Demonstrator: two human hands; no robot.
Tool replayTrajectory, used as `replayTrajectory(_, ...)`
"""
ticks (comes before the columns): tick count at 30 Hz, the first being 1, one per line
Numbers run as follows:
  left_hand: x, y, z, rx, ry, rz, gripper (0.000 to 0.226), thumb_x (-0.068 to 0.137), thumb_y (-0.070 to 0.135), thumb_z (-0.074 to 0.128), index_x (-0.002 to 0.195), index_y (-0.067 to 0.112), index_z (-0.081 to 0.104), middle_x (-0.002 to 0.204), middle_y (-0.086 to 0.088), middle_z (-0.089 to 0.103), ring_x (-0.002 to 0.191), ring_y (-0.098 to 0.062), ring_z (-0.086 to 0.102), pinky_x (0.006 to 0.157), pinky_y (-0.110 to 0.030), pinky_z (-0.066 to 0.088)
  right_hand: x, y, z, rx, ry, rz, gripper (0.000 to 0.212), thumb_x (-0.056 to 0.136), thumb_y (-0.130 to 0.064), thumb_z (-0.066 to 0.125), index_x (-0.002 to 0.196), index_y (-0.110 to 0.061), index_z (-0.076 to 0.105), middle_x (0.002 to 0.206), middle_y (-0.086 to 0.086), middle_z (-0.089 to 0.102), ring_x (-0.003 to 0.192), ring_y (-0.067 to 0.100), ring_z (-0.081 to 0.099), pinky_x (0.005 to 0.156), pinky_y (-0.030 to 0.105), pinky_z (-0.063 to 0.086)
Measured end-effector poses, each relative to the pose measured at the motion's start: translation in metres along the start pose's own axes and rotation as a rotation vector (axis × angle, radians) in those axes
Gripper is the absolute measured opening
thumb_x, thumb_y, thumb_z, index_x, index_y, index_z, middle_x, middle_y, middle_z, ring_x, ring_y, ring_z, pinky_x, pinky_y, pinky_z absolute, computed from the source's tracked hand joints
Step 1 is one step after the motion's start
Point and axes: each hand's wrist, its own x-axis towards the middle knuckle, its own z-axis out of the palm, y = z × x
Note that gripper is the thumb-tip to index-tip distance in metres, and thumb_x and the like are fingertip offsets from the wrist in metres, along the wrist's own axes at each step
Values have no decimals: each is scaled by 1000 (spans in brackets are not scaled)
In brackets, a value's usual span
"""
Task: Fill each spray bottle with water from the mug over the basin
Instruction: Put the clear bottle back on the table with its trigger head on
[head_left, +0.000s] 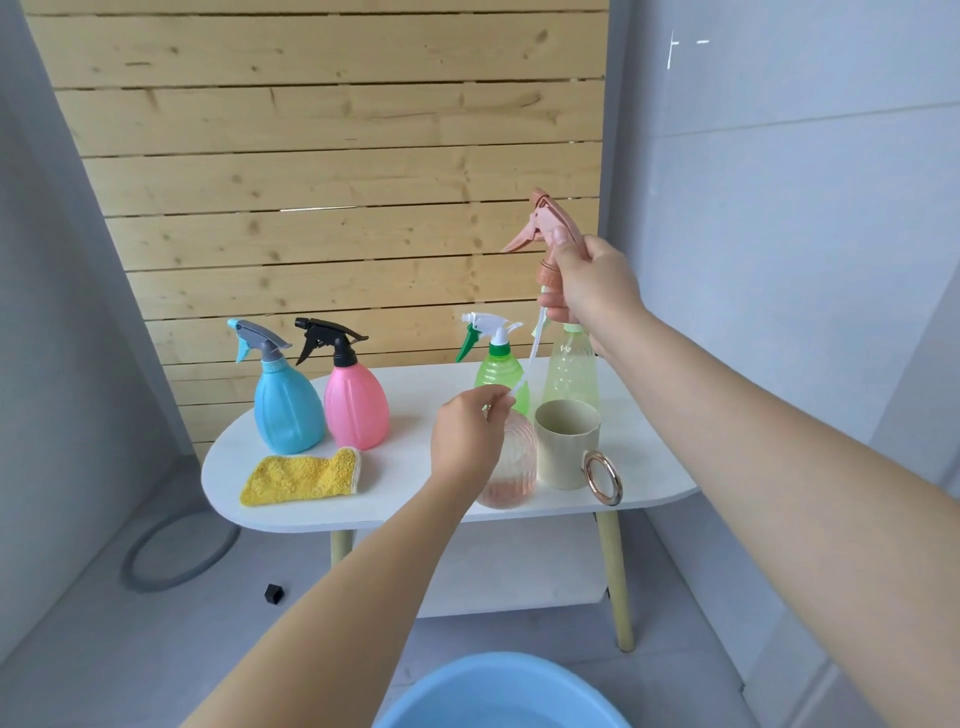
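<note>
Here the pink trigger head (543, 223) is held aloft, pinched in the right hand (587, 286); its tube (532, 353) is nipped by the left hand (467, 436), above the pink ribbed bottle (511, 467). Seemingly recapping; the tube must next be threaded in

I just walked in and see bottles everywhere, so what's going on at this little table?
A person is working on spray bottles at a white table. The right hand holds a peach spray head up in the air, while the left hand pinches the end of its white dip tube above the open pink ribbed bottle. A beige mug stands beside that bottle, and a blue basin sits on the floor nearer the camera.
</note>
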Motion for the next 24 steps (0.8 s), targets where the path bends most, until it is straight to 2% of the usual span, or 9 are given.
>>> replayTrajectory(4,0,-6,-1,0,8,16,20,96,22,53,102,14,70,96,3,72,90,-15,62,71,-19,39,2,1,3,9,-18,13,27,97,-43,43,84,-22,53,80,-1,63,57,12,62,59,27,56)
replayTrajectory(7,2,-12,4,38,2,24,18,94,17,57,102,11,71,105,0,67,96,-16,61,72,-14,35,1,12,9,-20,-33,22,26,97,-42,43,97,-19,55,86,2,62,59,13,61,60,27,56)
replayTrajectory(10,3,-18,7,46,13,41,18,91,16,60,104,8,70,109,-1,60,95,-14,60,72,-8,32,1,22,15,-5,-38,28,24,98,-41,42,100,-20,54,84,2,61,60,13,60,57,25,53)
replayTrajectory(16,8,-21,3,-8,4,33,16,91,24,62,94,12,71,96,4,60,85,-7,57,72,-14,37,15,24,23,48,-8,54,24,98,-41,43,89,-20,51,79,3,59,56,15,58,59,28,55)
replayTrajectory(21,10,-23,7,-63,35,11,12,90,19,62,90,13,71,95,3,62,80,-4,57,65,-3,38,8,46,34,-18,-79,84,27,99,-38,43,109,-16,55,82,1,62,65,16,63,69,30,58)
replayTrajectory(24,7,-24,9,-63,54,19,13,89,22,64,94,12,71,97,2,65,81,-5,57,69,-8,38,-3,63,38,-19,-131,132,28,99,-36,43,116,-16,54,83,0,62,70,17,65,73,32,58)
